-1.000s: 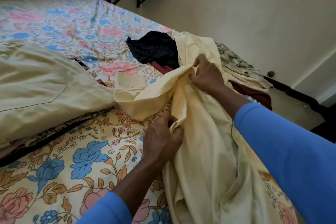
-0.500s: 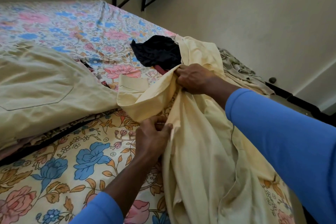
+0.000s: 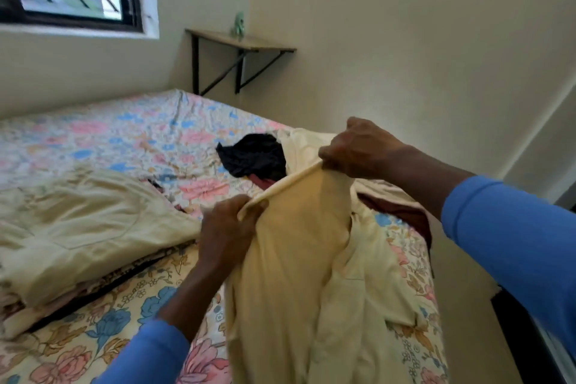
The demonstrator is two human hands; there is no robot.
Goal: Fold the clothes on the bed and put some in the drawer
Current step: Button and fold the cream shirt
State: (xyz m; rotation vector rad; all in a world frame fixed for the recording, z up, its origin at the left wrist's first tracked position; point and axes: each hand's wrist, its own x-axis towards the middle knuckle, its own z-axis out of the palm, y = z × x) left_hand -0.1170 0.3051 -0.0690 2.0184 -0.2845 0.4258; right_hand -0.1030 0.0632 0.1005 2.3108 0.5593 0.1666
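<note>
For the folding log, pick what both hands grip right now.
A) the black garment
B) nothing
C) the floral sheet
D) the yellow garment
D: the left hand and right hand each grip the top edge of the yellow garment, stretched between them, while the black garment lies untouched behind.

Floral-sheeted bed (image 3: 131,140): folded beige trousers (image 3: 87,227) lying left; black garment (image 3: 252,154), maroon garment (image 3: 402,212) lying far right; cream shirt (image 3: 299,274) trailing near edge.
</note>
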